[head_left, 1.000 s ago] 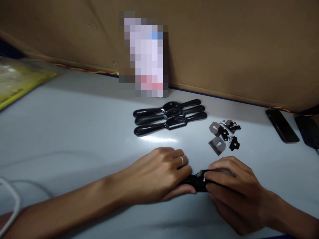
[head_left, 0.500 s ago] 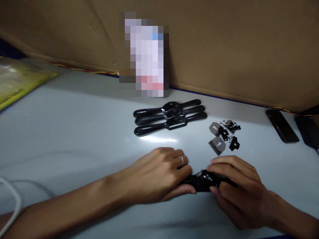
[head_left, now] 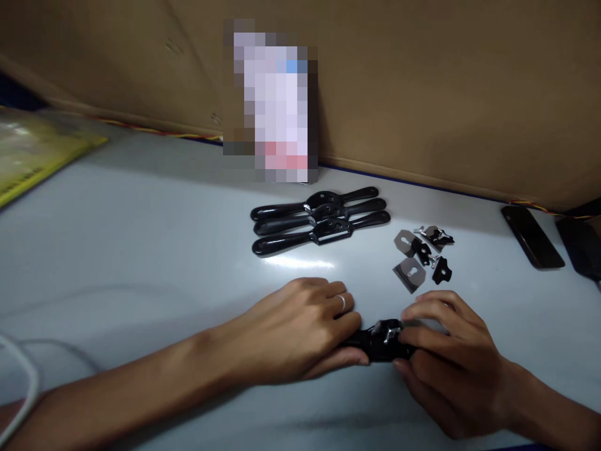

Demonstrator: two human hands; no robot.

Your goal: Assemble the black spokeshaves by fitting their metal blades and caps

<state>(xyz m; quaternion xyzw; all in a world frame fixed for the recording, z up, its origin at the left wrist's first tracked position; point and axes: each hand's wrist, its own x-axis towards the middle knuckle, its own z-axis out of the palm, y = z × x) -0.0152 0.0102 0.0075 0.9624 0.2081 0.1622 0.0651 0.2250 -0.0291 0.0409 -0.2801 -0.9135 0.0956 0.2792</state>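
A black spokeshave (head_left: 382, 354) lies low on the table between my two hands. My left hand (head_left: 310, 332), with a ring on one finger, is wrapped over its left handle and hides it. On the spokeshave's middle stands a small silver thumbscrew (head_left: 390, 336). My right hand (head_left: 457, 360) is curled about the right side, thumb at the lower edge and fingers close to the screw; the right handle is mostly hidden. Beyond the hands, three more black spokeshaves (head_left: 284, 242) lie side by side.
Loose flat steel blades (head_left: 410, 274), black cap plates (head_left: 442, 271) and silver screws lie past my right hand. A dark phone (head_left: 532, 238) rests at the right. A yellow-edged plastic bag (head_left: 51, 156) is at the left. Cardboard (head_left: 422, 88) stands along the back, with a blurred-out item before it.
The fingers of my right hand have lifted and drawn back slightly to the right. The thumbscrew now sits at a different angle. My left hand keeps its place.
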